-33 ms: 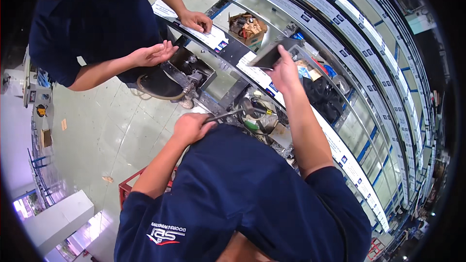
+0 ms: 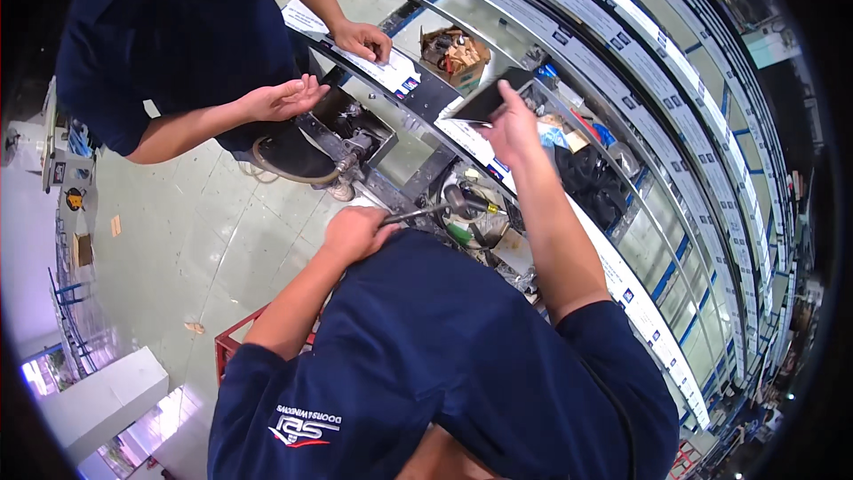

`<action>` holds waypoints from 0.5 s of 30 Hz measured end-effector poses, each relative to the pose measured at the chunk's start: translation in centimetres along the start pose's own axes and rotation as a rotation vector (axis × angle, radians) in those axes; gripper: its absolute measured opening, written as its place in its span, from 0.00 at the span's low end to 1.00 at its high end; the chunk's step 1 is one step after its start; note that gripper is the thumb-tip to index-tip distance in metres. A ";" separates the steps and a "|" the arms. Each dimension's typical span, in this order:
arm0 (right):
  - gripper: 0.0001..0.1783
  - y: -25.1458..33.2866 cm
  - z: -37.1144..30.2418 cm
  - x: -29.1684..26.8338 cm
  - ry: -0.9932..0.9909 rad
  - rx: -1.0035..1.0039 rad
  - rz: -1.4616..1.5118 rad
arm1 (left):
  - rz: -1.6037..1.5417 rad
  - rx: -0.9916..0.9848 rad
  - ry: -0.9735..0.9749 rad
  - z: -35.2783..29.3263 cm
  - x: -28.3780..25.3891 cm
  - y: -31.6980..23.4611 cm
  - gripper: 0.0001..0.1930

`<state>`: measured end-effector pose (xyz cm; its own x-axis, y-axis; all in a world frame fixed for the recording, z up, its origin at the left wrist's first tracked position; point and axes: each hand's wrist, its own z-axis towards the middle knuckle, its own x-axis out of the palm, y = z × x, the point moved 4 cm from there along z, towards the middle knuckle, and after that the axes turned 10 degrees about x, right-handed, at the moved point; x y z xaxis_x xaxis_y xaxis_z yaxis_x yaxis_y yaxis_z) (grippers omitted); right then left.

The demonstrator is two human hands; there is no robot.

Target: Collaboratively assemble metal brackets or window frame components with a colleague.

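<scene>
My left hand (image 2: 357,233) is closed on the handle end of a hammer (image 2: 418,212), whose dark head lies over the clutter ahead of my waist. In my right hand (image 2: 515,135) is a dark, flat rectangular plate (image 2: 487,100), pinched with the thumb on top; its exact kind is unclear. The plate is tilted just above a long profile (image 2: 462,138) covered with white printed film. Across from me at the left, a co-worker rests one hand (image 2: 362,41) on the same profile and holds the other hand (image 2: 284,98) palm up.
Long film-covered profiles (image 2: 613,31) curve along the rack at the right. A cardboard box (image 2: 455,58) with scraps sits beneath the frame. Black bags (image 2: 591,187) lie below my right forearm. A screwdriver (image 2: 480,203) lies among tools. Red metal framing (image 2: 233,342) stands at my left.
My right hand has shifted slightly left and up, and the plate has turned so its dark face shows more. My left hand and the co-worker's hands stay nearly the same.
</scene>
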<state>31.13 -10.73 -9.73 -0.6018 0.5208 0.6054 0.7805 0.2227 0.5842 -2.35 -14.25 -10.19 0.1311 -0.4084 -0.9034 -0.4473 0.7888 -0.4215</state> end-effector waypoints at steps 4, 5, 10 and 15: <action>0.32 -2.5 4.3 5.9 -0.141 0.086 -0.115 | 0.035 -0.060 -0.020 2.4 3.5 0.7 0.15; 0.33 -3.1 5.0 7.3 -0.029 0.152 -0.078 | 0.030 -0.074 -0.070 2.6 4.0 0.9 0.15; 0.32 -5.1 6.7 11.6 0.047 0.212 -0.037 | -0.022 0.032 -0.098 2.7 3.6 1.0 0.17; 0.32 -6.3 7.3 13.7 0.044 0.214 -0.129 | 0.037 -0.072 0.006 1.8 1.6 1.6 0.21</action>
<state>19.24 1.01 -9.07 -0.7018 0.4418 0.5589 0.7121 0.4567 0.5332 -1.28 -12.80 -12.48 0.1076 -0.3823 -0.9178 -0.5143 0.7686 -0.3805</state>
